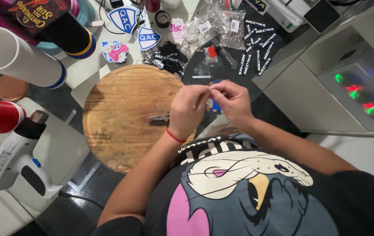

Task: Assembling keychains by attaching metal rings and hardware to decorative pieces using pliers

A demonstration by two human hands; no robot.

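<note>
Cluttered worktop with a round wooden board [121, 118] below. Left hand [188, 109] and right hand [232, 101] meet fingertip to fingertip, pinched on 1 tiny metal ring [209, 89]; pliers [160, 116] lie just left of the fingers.

Person wears a dark grey short-sleeved T-shirt with a large cartoon-animal print in cream, pink and yellow under an arc of white lettering; left hand [188, 109] has a thin ring on one finger and a red cord bracelet at the wrist; right hand [230, 101] unadorned.
</note>
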